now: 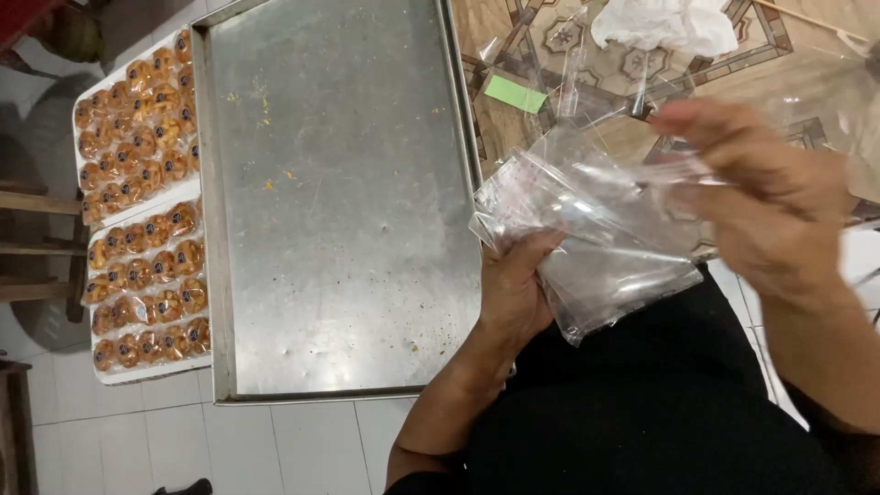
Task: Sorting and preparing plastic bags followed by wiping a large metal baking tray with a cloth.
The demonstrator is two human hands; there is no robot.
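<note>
My left hand (513, 289) grips a stack of clear plastic bags (587, 229) from below, thumb on top. My right hand (765, 197) is blurred with motion at the right; its fingertips pinch the top bag of the stack near its upper edge. Both hands are above my lap in dark clothing (660, 403). Left of them lies a large metal baking tray (339, 202), bare except for a few crumbs.
Two white trays (137, 367) packed with several wrapped golden pastries (147, 266) sit at the far left. Behind my hands are loose clear bags, a green slip (515, 93) and a white crumpled plastic bag (665, 23) on patterned flooring. Wooden furniture (32, 247) stands at left.
</note>
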